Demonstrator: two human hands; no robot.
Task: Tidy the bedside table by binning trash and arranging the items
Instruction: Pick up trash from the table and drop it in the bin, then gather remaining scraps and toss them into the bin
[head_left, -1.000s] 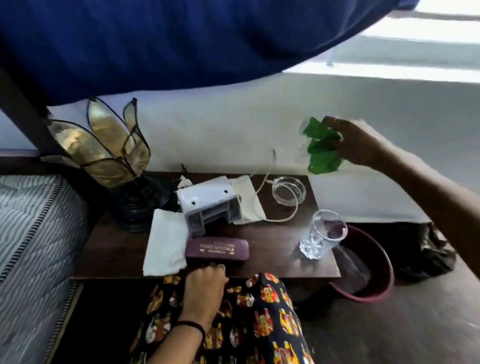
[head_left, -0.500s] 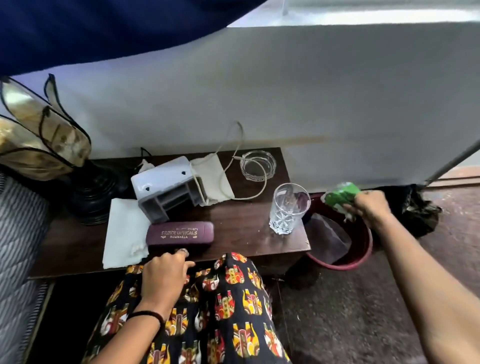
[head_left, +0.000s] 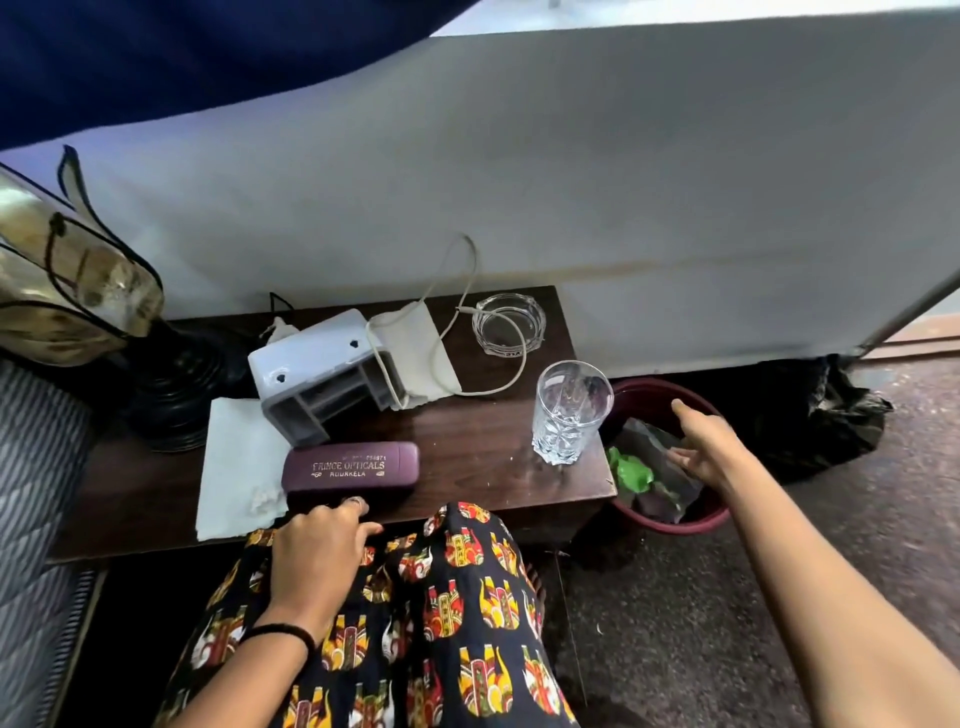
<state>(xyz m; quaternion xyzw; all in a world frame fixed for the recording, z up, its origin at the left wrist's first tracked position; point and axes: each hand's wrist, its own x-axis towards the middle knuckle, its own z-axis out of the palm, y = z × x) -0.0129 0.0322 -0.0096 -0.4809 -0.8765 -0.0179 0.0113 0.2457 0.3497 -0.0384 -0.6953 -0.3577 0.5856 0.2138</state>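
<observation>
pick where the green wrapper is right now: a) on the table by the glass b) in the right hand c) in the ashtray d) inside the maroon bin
d, the green wrapper lies inside the maroon bin beside the table, while the right hand hovers over the bin with fingers spread and nothing in its grip.

Soft daylight from the upper right, dim shadow under the table (head_left: 467, 457), wide-angle bending at edges.
</observation>
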